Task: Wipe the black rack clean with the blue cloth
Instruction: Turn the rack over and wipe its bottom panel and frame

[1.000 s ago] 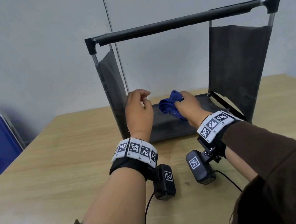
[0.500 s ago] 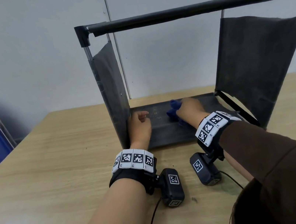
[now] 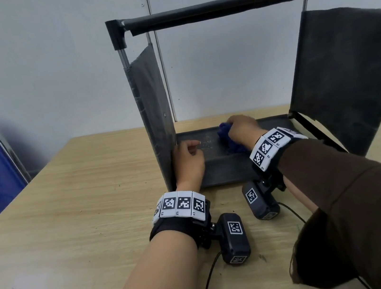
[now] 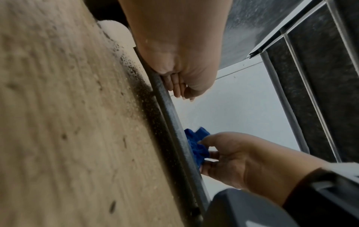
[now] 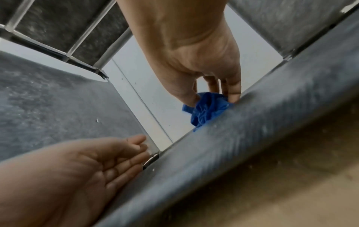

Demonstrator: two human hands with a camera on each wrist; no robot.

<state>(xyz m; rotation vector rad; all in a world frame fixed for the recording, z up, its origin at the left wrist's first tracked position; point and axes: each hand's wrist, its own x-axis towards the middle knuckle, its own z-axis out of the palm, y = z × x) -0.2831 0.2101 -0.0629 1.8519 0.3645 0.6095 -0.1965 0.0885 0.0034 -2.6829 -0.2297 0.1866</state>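
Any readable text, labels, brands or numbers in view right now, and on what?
None can be read.
Wristbands: black-and-white square code markers only; tiny marks beneath them, too small to read.
Wrist cameras: code markers only.
Black rack, blue cloth: no lettering visible.

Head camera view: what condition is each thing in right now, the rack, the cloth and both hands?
black rack: upright on the table, base shelf dusty.
blue cloth: bunched up, pressed on the base shelf.
right hand: grips the cloth.
left hand: rests on the shelf by the left side panel, fingers relaxed, holding nothing.
table: wooden, carries the rack.
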